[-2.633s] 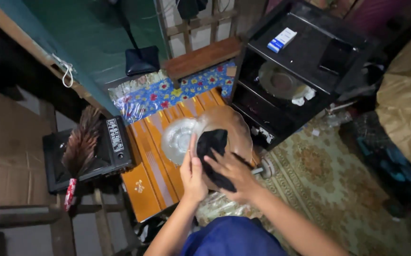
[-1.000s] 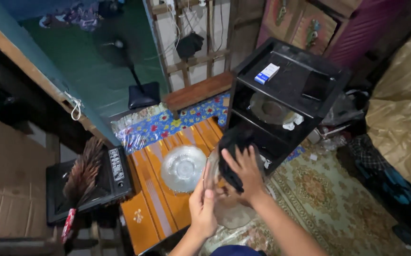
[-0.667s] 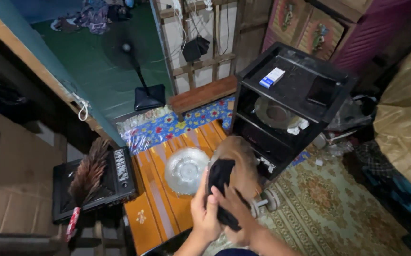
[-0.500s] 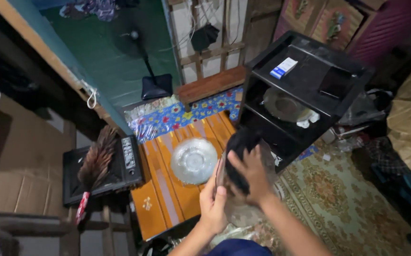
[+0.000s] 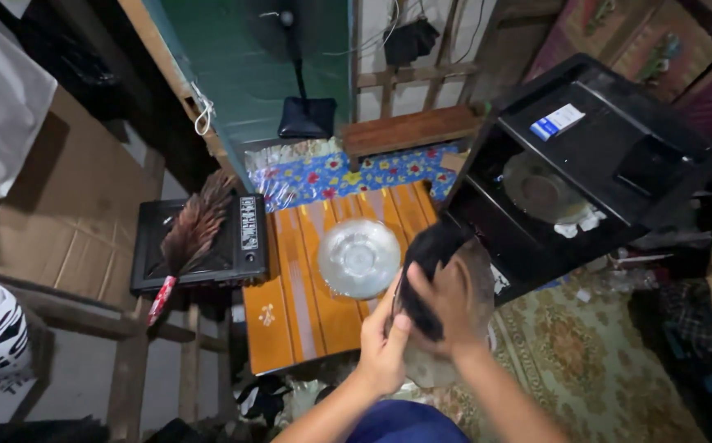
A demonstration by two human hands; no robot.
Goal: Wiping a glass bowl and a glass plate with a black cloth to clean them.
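Cloth shifted up dish | dish edge-on, upright — left fingers grasping rim, right clenching cloth

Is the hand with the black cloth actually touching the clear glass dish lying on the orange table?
Apart. In the head view the right hand presses the black cloth on another held dish; orange table shows between it and the glass dish.

We see a feather duster lying on a black box, beside an orange mat and a black shelf.
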